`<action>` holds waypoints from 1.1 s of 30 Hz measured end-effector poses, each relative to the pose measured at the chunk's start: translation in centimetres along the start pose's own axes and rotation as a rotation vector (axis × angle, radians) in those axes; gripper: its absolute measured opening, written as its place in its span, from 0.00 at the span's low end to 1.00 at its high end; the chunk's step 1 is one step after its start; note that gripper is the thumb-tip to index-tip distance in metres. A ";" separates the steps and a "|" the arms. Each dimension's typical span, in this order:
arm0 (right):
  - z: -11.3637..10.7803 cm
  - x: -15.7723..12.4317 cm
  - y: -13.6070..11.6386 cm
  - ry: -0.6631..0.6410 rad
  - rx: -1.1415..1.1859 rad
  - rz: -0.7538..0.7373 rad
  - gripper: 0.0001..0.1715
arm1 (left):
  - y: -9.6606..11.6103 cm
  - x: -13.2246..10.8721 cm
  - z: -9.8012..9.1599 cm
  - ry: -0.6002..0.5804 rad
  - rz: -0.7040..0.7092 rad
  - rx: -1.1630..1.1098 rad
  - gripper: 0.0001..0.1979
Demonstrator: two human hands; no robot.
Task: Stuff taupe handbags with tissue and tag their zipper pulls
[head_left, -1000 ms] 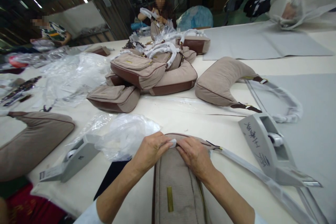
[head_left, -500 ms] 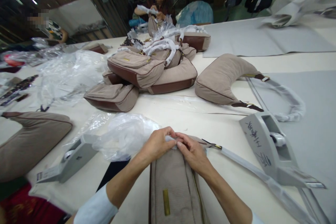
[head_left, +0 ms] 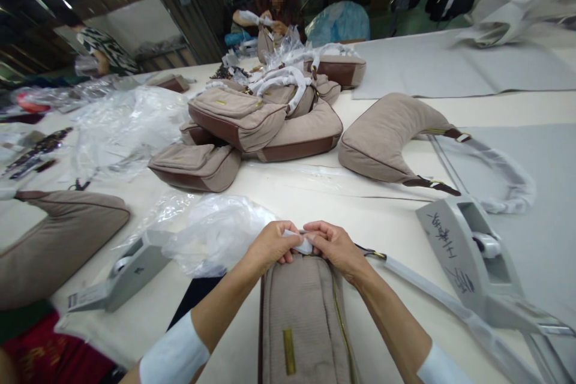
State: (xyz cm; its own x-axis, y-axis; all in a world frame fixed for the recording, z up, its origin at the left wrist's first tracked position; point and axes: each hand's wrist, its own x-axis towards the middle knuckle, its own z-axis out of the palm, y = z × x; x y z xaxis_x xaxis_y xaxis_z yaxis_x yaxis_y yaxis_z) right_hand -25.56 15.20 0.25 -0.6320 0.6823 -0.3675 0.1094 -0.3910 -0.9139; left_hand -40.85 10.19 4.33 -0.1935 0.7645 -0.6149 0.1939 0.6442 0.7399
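A taupe handbag [head_left: 306, 318] with a small gold plate and a gold zip lies lengthwise in front of me. At its far end, my left hand [head_left: 276, 243] pinches a small piece of white wrapping [head_left: 304, 246] between thumb and fingers. My right hand [head_left: 335, 247] is closed on the other side of that wrapping, thumb against the fingers. The hands almost meet over the bag's end and hide what lies under them. From beside my right hand, a strap [head_left: 432, 282] covered in white wrapping runs off to the lower right.
A grey tape dispenser [head_left: 450, 252] stands at right, another tape dispenser [head_left: 121, 276] at left. Clear plastic bags [head_left: 220, 228] lie beyond my left hand. Several taupe bags [head_left: 238, 117] are piled ahead; a curved bag [head_left: 382, 138] lies right of them. A co-worker [head_left: 279, 12] sits across the table.
My fingers have parted slightly at the far end of the bag, and more of the white wrapping shows between them. The view has shifted a little to the left.
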 end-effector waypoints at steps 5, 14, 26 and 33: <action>-0.5 0.4 0.6 -0.156 0.049 -0.009 0.22 | 0.2 -0.4 0.3 0.044 0.066 -0.002 0.09; -0.5 0.3 0.8 -0.127 0.065 0.024 0.24 | -0.7 0.0 -0.4 0.000 0.058 -0.086 0.08; -0.3 0.5 0.6 -0.165 -0.072 0.005 0.18 | -2.1 -0.9 -0.8 -0.028 0.111 -0.082 0.11; -0.1 0.8 0.7 -0.148 -0.084 0.024 0.19 | -2.3 -1.2 0.0 0.098 0.160 -0.083 0.07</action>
State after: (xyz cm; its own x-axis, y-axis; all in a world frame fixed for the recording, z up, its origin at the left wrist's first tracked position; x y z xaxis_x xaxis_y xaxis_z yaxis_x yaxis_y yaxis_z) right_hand -25.91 15.52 -0.68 -0.7340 0.5722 -0.3658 0.1855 -0.3492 -0.9185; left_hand -41.02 7.75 3.35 -0.2601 0.8481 -0.4615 0.1502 0.5077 0.8483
